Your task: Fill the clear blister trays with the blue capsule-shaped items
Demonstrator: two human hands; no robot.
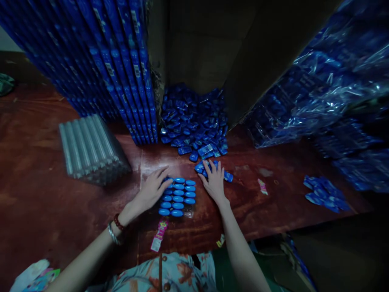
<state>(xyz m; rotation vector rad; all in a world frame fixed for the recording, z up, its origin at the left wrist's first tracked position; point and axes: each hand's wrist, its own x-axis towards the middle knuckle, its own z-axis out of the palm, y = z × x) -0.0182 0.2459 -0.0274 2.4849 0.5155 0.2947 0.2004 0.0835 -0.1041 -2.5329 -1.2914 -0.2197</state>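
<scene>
While the left hand [153, 188] lay loosely opened, the right hand [213, 182], its hold unclear, covered small blue packets [228, 177], seemingly light, slippery, best pinched at the ends.

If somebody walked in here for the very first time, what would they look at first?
Probably the bright blue ovals, lined up in rows on the table between the person's left hand and right hand. Next might be the tall stack of blue packs towering at the upper left, and the heap of small blue packets piled beyond the hands, near the middle.
</scene>
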